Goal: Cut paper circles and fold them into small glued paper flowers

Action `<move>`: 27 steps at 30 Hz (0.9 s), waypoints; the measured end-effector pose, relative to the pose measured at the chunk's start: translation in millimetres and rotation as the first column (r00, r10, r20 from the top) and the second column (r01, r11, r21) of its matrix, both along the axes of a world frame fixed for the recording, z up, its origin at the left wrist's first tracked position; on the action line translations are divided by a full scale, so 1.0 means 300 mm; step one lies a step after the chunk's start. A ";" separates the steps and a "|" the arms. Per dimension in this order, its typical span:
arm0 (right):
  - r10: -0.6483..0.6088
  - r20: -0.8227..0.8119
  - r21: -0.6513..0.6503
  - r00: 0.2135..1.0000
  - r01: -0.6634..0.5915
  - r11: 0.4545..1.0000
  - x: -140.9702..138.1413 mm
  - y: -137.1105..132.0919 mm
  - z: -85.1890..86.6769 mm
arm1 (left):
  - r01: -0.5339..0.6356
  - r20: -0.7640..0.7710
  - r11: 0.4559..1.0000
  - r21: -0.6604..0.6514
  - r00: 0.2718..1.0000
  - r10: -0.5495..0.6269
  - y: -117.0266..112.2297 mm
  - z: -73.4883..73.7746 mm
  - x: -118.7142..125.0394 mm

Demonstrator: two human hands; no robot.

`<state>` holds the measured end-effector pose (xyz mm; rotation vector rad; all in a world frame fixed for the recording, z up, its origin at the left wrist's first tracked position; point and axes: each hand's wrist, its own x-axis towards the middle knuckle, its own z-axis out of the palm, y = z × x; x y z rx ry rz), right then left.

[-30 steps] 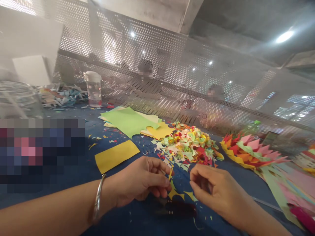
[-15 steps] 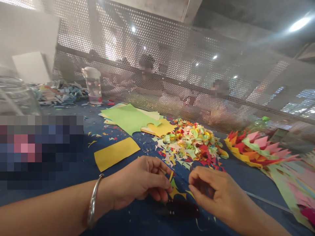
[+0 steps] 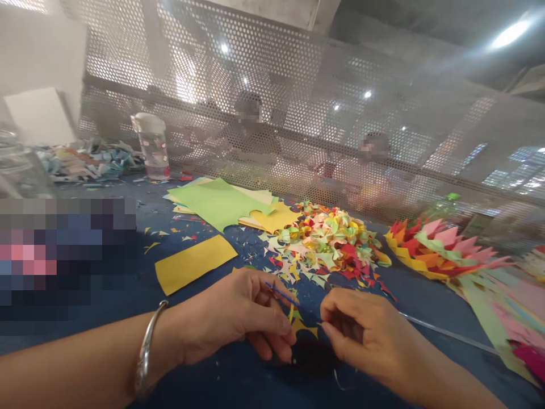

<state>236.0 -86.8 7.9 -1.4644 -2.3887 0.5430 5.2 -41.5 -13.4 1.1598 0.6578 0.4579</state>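
Observation:
My left hand (image 3: 251, 315), with a silver bangle at its wrist, is curled with thumb and fingers closing together. A thin blue strip (image 3: 281, 293) lies along its index finger and appears gripped there. My right hand (image 3: 357, 329) is pinched a short way to the right, thumb near index; whatever is between the tips is hidden or too small to name. Yellow paper scraps (image 3: 304, 328) lie on the dark blue table just beyond the gap between the hands. Ahead of my left hand rests a yellow paper rectangle (image 3: 196, 264).
Cut paper scraps (image 3: 336, 236) are heaped beyond my hands, beside green paper sheets (image 3: 219, 201). Folded pointed paper (image 3: 443, 247) stands at right. At the back left are a lidded cup (image 3: 151, 147) and a glass jar (image 3: 25, 170). A perforated screen (image 3: 289, 91) borders the table.
The blue strip, which reached toward my right hand, now lies tilted across my left index finger. Both hands stay near each other; the whole view has shifted slightly.

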 end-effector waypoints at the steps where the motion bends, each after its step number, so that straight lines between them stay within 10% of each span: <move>1: 0.004 -0.005 -0.004 1.000 -0.004 1.000 -0.002 -0.002 0.001 | -0.005 -0.011 1.000 0.005 1.000 0.005 -0.001 0.001 -0.001; 11: 0.080 -0.028 -0.039 0.996 -0.081 0.996 -0.026 -0.016 -0.020 | -0.100 -0.144 0.988 0.122 0.983 0.117 -0.012 -0.009 0.011; 27: 0.112 -0.060 0.002 0.992 -0.113 0.994 -0.021 -0.033 -0.017 | 0.118 -0.150 0.970 0.210 0.985 -0.087 -0.021 0.018 -0.015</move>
